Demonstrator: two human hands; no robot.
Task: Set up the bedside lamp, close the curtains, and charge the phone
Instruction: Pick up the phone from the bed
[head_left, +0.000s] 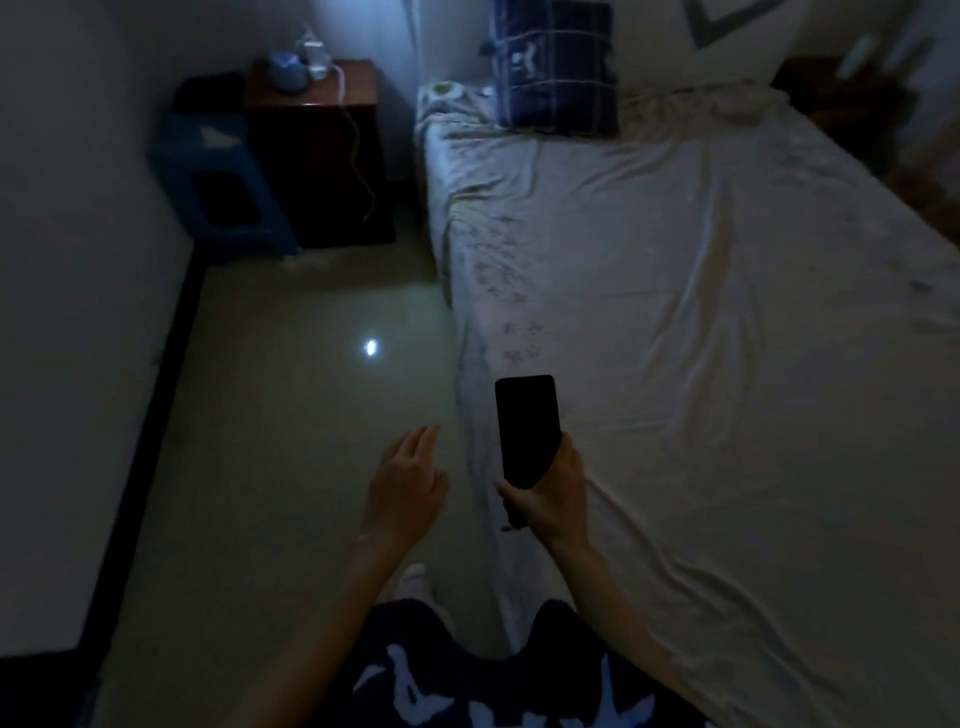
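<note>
A black phone (525, 423) with a dark screen stands upright in my right hand (550, 493), which grips its lower end beside the bed's near edge. My left hand (408, 480) hovers over the floor to its left, empty, fingers apart. Far ahead, a dark wooden bedside table (319, 156) stands in the dim room. On its top sit a small round blue lamp (287, 73) and a pale charger block (317, 57). A light cable (356, 150) hangs from the charger down the table's front. No curtains are in view.
The bed (701, 322) with a wrinkled pale sheet fills the right side, a blue checked pillow (558, 62) at its head. A blue plastic stool (208, 171) stands left of the table against the white wall (67, 260). Glossy floor (291, 415) runs between wall and bed.
</note>
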